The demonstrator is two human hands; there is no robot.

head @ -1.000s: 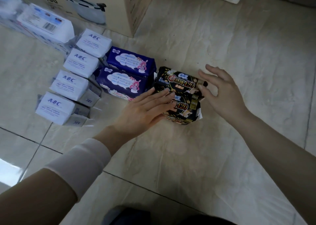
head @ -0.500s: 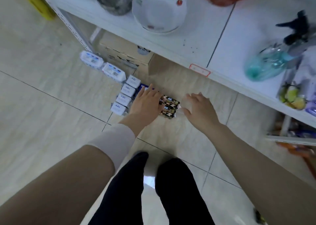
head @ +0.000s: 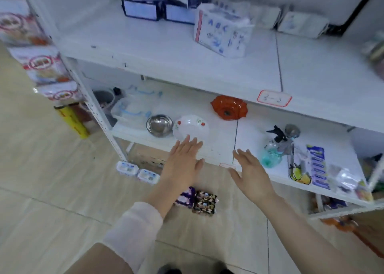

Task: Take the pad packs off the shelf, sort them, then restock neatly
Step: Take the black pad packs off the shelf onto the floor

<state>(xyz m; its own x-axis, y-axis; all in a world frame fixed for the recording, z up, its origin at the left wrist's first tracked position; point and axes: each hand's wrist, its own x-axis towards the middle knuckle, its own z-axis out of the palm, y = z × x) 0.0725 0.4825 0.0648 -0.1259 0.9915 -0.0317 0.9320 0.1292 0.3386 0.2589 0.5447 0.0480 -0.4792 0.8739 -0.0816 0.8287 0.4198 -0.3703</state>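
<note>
While both hands hover palm-down holding nothing, the left hand [head: 182, 165] has its fingers [head: 187, 145] straight and slightly spread; right hand [head: 251, 173] likewise. Black pad packs [head: 204, 203] lie on the tiled floor [head: 52, 201], below and nearer than the fingers, between the two wrists, touching a purple pack [head: 186, 197] by the left wrist. Just beyond the left fingers: lower shelf [head: 255, 119], white bowl [head: 191, 127], steel bowl [head: 159, 125]. Farther: upper shelf [head: 145, 51] with an ABC pack [head: 222, 34] and dark blue packs [head: 143, 9].

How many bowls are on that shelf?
3. A metal bowl and a white flowered bowl sit side by side near the front of the shelf. An orange bowl is farther back. More may hide out of sight.
</note>
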